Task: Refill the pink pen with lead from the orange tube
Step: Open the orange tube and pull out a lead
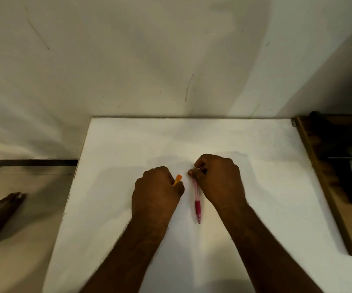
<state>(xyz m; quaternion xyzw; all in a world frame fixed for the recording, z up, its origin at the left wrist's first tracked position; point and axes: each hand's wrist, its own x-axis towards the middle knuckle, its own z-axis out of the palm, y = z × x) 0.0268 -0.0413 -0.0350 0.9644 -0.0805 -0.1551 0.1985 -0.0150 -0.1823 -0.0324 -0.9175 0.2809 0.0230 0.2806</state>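
Note:
The pink pen (197, 203) lies on the white table (266, 166), its tip pointing toward me and its far end under the fingertips of my right hand (217, 180). That hand pinches the pen's top end between thumb and fingers. My left hand (157, 191) is closed around the orange tube (177, 179), of which only the top end sticks out past the thumb. The two hands are close together, a few centimetres apart, near the table's middle.
A white wall (149, 60) rises right behind the table. A brown wooden frame (318, 166) borders the table's right edge. On the floor at the left a bare foot (4, 208) shows.

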